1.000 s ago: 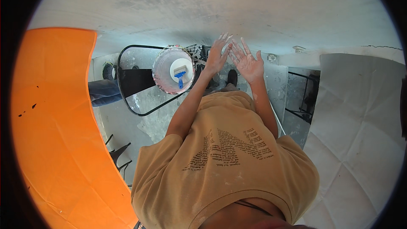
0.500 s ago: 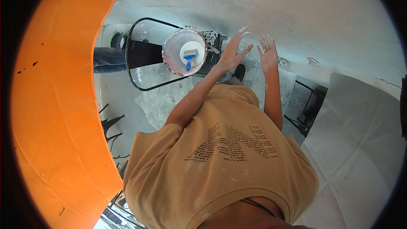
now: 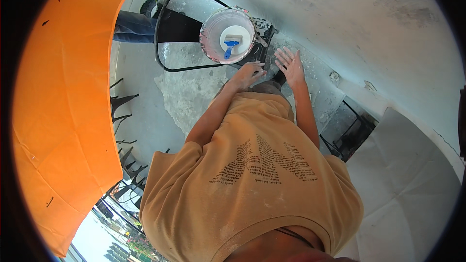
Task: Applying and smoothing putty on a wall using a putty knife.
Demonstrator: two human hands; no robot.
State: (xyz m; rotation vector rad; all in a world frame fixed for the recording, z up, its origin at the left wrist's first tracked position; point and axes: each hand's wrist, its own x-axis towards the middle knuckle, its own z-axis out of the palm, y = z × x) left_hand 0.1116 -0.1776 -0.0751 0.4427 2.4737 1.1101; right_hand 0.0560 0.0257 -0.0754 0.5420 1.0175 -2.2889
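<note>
My left hand (image 3: pixel 249 75) is in front of my body, just below the bucket's near rim, with its fingers apart and nothing in them. My right hand (image 3: pixel 291 65) is up to its right, palm showing and fingers spread, also holding nothing. White dust or paint marks both hands. The nearest object is a paint-smeared bucket (image 3: pixel 206 43) with white paint (image 3: pixel 243 44) at its bottom. A wide, flat brush (image 3: pixel 231 43) with a blue handle lies inside the bucket. Neither hand touches it.
The bucket stands on a black metal chair (image 3: pixel 177 25). A pale wall (image 3: pixel 330 9) rises ahead and right. An orange sheet (image 3: pixel 68 106) hangs at left, with another person's jeans-clad leg (image 3: pixel 133 26) beyond it. A grey sheet (image 3: pixel 403 179) fills the right; paint spots the floor (image 3: pixel 189 92).
Both hands have come down and back toward my body, the left one more. The view has shifted, so the bucket and chair appear higher and further right.
</note>
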